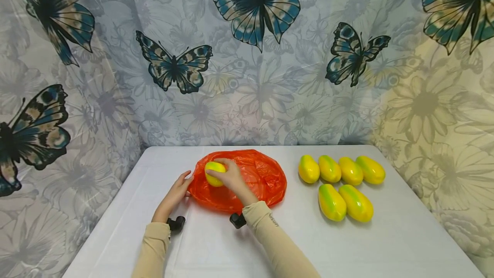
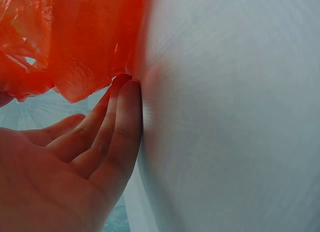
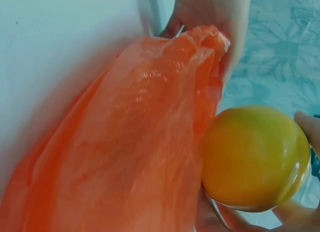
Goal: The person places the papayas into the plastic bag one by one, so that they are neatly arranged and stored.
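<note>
A red plastic bag (image 1: pixel 266 179) lies on the white table. Over its left part, my right hand (image 1: pixel 232 179) grips a yellow-green mango (image 1: pixel 214 174) between thumb and fingers. In the right wrist view the mango (image 3: pixel 252 157) is beside the bag's edge, with fingertips around it. My left hand (image 1: pixel 178 192) is at the bag's left edge. The left wrist view shows that hand's fingers (image 2: pixel 127 117) extended, their tips against the table and the bag (image 2: pixel 85 42). Part of the bag's opening is hidden from the wrist cameras.
Right of the bag, several mangoes lie in two rows, a back one (image 1: pixel 308 169) and a front one (image 1: pixel 332 203) among them. The white table (image 1: pixel 208 252) ends at a back edge against a butterfly-patterned cloth wall (image 1: pixel 266 98).
</note>
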The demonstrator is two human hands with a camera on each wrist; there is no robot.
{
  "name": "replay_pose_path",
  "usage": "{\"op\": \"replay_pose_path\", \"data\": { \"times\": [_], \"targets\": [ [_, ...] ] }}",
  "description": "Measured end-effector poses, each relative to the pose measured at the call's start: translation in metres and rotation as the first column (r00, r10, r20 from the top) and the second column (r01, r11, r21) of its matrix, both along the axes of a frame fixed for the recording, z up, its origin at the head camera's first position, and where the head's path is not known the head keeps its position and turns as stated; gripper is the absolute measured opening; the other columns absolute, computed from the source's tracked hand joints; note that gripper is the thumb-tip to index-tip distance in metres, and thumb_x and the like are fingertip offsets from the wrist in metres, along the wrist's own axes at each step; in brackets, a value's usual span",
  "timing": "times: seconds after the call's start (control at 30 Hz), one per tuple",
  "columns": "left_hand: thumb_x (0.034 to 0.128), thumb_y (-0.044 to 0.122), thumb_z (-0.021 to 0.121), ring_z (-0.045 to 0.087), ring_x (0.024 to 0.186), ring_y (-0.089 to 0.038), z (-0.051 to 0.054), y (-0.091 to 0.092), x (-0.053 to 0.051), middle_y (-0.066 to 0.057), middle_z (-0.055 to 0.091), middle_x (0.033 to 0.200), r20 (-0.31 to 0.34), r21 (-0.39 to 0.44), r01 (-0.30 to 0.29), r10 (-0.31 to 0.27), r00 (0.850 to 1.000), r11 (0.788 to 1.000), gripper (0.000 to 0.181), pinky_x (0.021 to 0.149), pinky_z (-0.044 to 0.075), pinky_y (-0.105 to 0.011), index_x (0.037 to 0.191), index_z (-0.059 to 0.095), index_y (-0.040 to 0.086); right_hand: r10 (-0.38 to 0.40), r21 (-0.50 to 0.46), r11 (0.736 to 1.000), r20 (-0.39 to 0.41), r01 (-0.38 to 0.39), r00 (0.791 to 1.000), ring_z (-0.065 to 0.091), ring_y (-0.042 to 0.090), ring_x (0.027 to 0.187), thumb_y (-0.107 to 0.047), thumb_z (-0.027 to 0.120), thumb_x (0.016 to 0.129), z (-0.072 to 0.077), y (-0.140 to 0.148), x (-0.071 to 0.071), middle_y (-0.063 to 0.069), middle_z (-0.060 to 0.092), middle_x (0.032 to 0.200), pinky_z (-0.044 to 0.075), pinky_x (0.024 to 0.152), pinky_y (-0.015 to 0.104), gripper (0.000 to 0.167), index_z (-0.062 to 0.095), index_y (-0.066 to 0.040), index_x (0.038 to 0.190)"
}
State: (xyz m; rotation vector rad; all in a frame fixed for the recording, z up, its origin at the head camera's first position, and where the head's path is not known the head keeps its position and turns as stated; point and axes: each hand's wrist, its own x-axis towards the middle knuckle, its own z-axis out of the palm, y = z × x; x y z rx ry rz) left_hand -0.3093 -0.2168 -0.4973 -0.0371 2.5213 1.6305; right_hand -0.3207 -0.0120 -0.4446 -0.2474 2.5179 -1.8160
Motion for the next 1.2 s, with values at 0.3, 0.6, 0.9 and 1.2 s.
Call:
{"op": "replay_pose_path", "data": {
  "times": [0.3,0.6,0.9,1.2],
  "targets": [
    [0.1055,0.038,0.037,0.057,0.075,-0.012,0.0,0.0,-0.001,-0.027,0.051,0.128,0.001,0.002,0.0,0.0,1.0,1.0,0.062,0.074,0.05,-0.025,0.153,0.021,0.002,0.039,0.04,0.998,0.031,-0.04,0.999,0.058,0.025,0.104,-0.031,0.076,0.084,-0.003,-0.008,0.002,0.014,0.062,0.127,0.054,0.089,0.038,0.055,0.06,-0.005,0.129],
    [0.1049,0.04,0.038,0.058,0.074,-0.014,-0.002,-0.002,-0.003,-0.026,0.052,0.129,0.012,-0.015,-0.006,0.007,1.0,1.0,0.062,0.075,0.049,-0.024,0.154,0.022,0.005,0.064,0.066,0.995,0.077,-0.069,0.995,0.059,0.024,0.099,-0.032,0.076,0.083,-0.003,-0.012,0.005,0.014,0.064,0.12,0.055,0.087,0.037,0.053,0.062,-0.004,0.126],
    [0.1048,0.04,0.038,0.057,0.073,-0.013,-0.003,-0.001,-0.005,-0.028,0.051,0.132,0.019,-0.019,-0.006,0.006,1.0,1.0,0.063,0.073,0.05,-0.023,0.154,0.021,0.004,0.064,0.057,0.996,0.135,-0.072,0.989,0.059,0.023,0.097,-0.032,0.076,0.083,-0.008,-0.013,0.006,0.014,0.063,0.117,0.055,0.087,0.036,0.055,0.061,-0.002,0.126],
    [0.1053,0.039,0.037,0.057,0.075,-0.015,-0.003,-0.001,-0.004,-0.027,0.051,0.131,0.009,-0.036,-0.007,0.008,1.0,0.999,0.061,0.074,0.049,-0.024,0.154,0.022,0.004,0.056,0.082,0.994,0.139,-0.068,0.989,0.059,0.023,0.098,-0.034,0.076,0.083,-0.015,-0.014,0.007,0.012,0.063,0.115,0.054,0.087,0.036,0.054,0.061,-0.005,0.126]
  ]
}}
